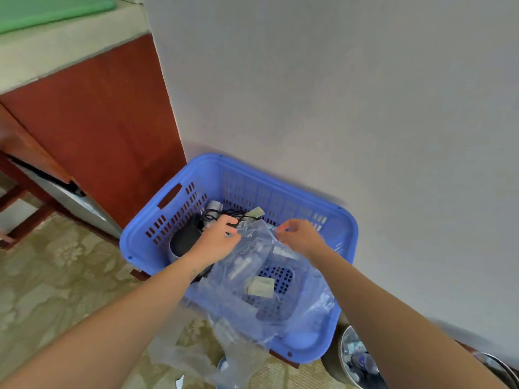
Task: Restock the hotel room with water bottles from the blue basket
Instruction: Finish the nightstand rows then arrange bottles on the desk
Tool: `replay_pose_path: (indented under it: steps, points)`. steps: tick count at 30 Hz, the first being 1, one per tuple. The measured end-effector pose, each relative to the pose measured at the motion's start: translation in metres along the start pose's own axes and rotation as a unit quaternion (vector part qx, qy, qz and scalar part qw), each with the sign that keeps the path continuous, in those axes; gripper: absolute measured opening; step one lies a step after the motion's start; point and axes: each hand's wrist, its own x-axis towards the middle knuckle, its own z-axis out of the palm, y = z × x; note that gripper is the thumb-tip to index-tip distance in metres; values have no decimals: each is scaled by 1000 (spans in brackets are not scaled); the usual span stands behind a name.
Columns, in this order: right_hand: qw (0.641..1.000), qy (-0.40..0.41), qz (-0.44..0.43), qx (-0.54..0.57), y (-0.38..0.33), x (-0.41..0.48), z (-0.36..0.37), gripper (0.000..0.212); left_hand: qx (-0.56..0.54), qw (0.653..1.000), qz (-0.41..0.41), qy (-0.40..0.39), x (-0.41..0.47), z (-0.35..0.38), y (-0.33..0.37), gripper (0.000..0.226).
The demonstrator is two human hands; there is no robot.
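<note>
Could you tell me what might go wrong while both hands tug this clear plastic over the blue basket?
The thin clear plastic, pinched by the left hand and right hand, may tear. The black cord beside the left hand could snag and lift out. Plastic trailing over the blue basket's rim might drag the small packet out.

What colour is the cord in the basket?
Black; the cord lies tangled by the far wall of the basket, clearest in head view.
</note>
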Motion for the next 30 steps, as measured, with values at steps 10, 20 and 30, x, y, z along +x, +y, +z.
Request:
replay_pose_path:
  steps: [10,20,30]
  points:
    - [998,24,56,-29,35,36,-4,11,7,998,24,55,64,-7,-6,32]
    - [995,-3,60,-76,45,104,-8,16,65,954,-125,-266,98,33,-39,41]
    - [982,-80,81,-151,75,165,29,13,350,902,-31,-252,120,85,-74,33]
